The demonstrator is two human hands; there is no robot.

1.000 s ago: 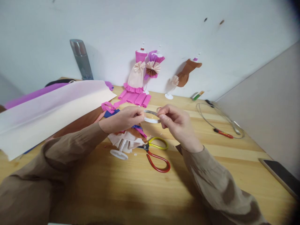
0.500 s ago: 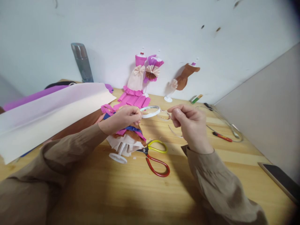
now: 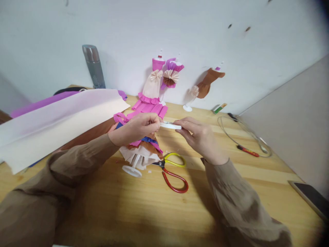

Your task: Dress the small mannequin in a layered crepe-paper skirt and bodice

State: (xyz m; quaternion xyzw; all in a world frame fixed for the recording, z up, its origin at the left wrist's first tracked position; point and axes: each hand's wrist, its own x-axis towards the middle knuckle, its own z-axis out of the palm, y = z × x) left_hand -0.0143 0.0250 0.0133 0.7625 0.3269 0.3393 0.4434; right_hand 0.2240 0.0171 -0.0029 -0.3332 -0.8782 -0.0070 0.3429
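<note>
My left hand and my right hand meet over the wooden table, both pinching a flat white tape roll held edge-on between them. Just below the left hand a small mannequin in a layered paper dress lies tilted, its white round base toward me. Scissors with a red and a yellow handle lie on the table right of the dress, under my right wrist.
A large folded sheet of pale pink crepe paper juts in from the left over purple and brown sheets. Two dressed mannequins and a brown one stand by the wall. A steel bottle, a wire loop and a phone are around.
My right hand, which had pulled away to the right with a strip of tape, has come back to the roll. The roll now sits flat, edge-on, between both hands.
</note>
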